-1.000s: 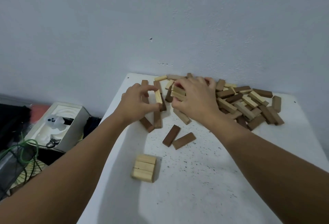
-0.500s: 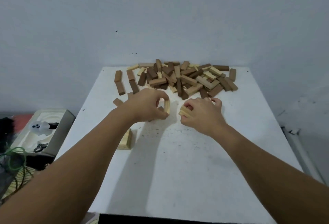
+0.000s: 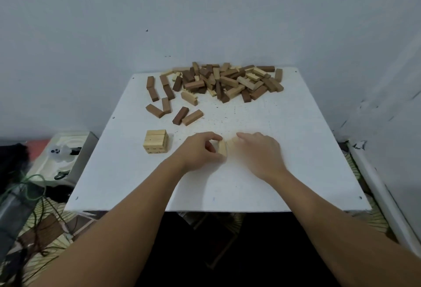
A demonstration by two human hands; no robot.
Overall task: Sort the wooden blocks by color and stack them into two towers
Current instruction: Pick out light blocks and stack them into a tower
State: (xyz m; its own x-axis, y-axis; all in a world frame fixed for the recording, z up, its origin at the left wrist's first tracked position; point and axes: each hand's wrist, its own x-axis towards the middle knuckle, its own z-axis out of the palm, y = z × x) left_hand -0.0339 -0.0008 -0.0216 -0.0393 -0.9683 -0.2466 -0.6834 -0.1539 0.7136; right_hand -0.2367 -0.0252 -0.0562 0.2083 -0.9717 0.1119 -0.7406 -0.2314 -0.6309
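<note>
Your left hand [image 3: 200, 150] pinches a light block [image 3: 222, 148] upright near the desk's front middle; your right hand [image 3: 257, 150] is blurred, curled over more light blocks beside it, grip unclear. Going by size: the white desk [image 3: 284, 172] carries a big mixed pile [image 3: 223, 81] at the back, mostly unsorted, then a short light tower [image 3: 156, 141] at left. No dark tower exists yet, so most work remains

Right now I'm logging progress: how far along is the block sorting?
Early. Done: a short light tower stands near the table's left edge. In hand: the left hand pinches a light block; the right hand is blurred. Left: the mixed pile, and no dark tower exists.
</note>
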